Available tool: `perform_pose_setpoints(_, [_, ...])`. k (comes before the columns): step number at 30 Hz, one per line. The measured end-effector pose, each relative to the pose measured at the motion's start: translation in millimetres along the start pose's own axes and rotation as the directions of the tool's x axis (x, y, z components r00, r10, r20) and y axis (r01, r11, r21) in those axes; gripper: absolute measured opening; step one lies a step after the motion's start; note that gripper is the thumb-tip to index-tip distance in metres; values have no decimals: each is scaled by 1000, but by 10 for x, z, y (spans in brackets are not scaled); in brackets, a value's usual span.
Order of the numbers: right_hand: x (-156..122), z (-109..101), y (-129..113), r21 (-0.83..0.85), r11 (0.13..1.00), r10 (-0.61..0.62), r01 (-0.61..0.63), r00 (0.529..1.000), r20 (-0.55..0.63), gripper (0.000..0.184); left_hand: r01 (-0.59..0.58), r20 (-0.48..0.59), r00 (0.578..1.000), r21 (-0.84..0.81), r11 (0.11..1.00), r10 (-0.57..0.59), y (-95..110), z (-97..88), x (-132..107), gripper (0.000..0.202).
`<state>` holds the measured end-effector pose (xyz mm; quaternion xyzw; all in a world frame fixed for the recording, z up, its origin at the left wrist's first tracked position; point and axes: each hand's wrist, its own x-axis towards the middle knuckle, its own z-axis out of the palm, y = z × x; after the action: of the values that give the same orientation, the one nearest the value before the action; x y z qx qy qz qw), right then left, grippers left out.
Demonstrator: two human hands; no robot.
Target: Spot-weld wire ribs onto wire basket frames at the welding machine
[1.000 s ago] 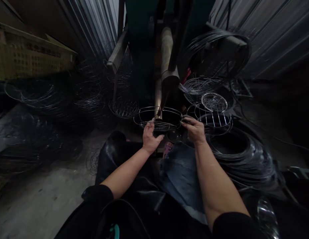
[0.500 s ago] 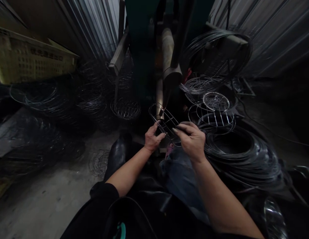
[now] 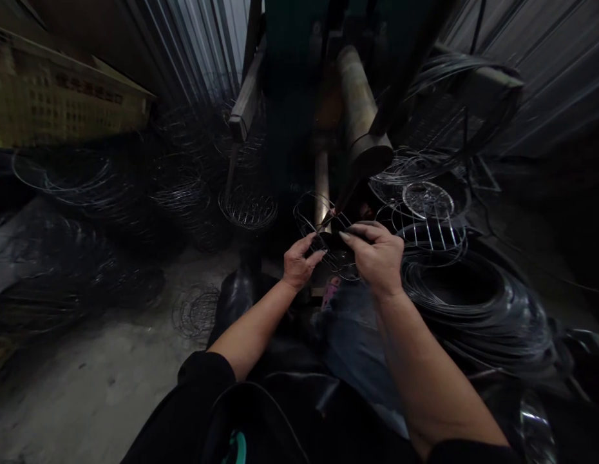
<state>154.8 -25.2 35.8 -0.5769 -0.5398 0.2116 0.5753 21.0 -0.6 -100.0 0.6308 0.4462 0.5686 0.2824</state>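
Observation:
A round wire rack (image 3: 334, 260) with crossing bars is held low in front of a machine, partly hidden by my fingers. My left hand (image 3: 299, 261) pinches its near left side between thumb and fingers. My right hand (image 3: 380, 258) has its fingers closed at the rack's right side; the exact grip is hard to see in the dark. Between my hands, the rack lies around the machine's lower metal rod (image 3: 322, 193). Above it, a thick cylinder (image 3: 360, 96) carries a dark arm whose tip comes down close to the wires.
Right of my hands stand another wire rack (image 3: 432, 232) and a large coil of wire (image 3: 478, 322). Stacks of wire pieces (image 3: 178, 193) fill the left, below a yellow crate (image 3: 67, 96). A wire grid (image 3: 248, 207) hangs near a metal bar (image 3: 246, 103).
The camera has turned slightly, so the machine sits farther right in view. The rack has shifted in my hands, and my right hand is closer to the machine's tip.

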Motion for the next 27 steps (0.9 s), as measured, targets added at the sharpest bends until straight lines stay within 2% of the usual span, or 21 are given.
perform_pose_setpoints(3, [12, -3, -5, -9, 1000, 3, -3, 1000, -5, 11, -48, 56, 998, 181, 982, 38, 100, -93, -18, 43])
perform_pose_setpoints(5, [-28, -53, 15, -8, 1000, -3, 3, 1000, 12, 11, -92, 82, 994, 337, 937, 68, 194, -163, -33, 49])
perform_pose_setpoints(7, [-136, -155, 93, 4, 1000, 11, -11, 1000, 2, 14, -125, 82, 992, 451, 884, 98, 260, -202, -46, 60])
perform_pose_setpoints(9, [-312, -291, 234, 44, 996, 74, -73, 997, -36, 21, -158, 100, 987, 491, 857, 124, 270, -193, -51, 67])
perform_pose_setpoints(12, [-606, -472, 468, 119, 978, 176, -173, 984, -13, 26, -216, 178, 972, 446, 869, 150, 207, -111, -38, 68])
perform_pose_setpoints(14, [-736, -526, 539, 113, 983, 143, -145, 989, 31, 19, -232, 176, 969, 387, 892, 175, 163, -58, -24, 66])
perform_pose_setpoints(16, [-771, -521, 507, 71, 995, 59, -63, 997, 57, 11, -225, 137, 972, 333, 916, 189, 147, -41, -15, 63])
perform_pose_setpoints(20, [-611, -418, 282, 10, 999, -34, 34, 997, 71, 7, -175, 98, 983, 280, 944, 153, 169, -112, -5, 66])
perform_pose_setpoints(27, [-249, -198, 64, -47, 998, -36, 40, 995, 89, 11, -82, 19, 997, 214, 973, 79, 106, -189, 95, 71])
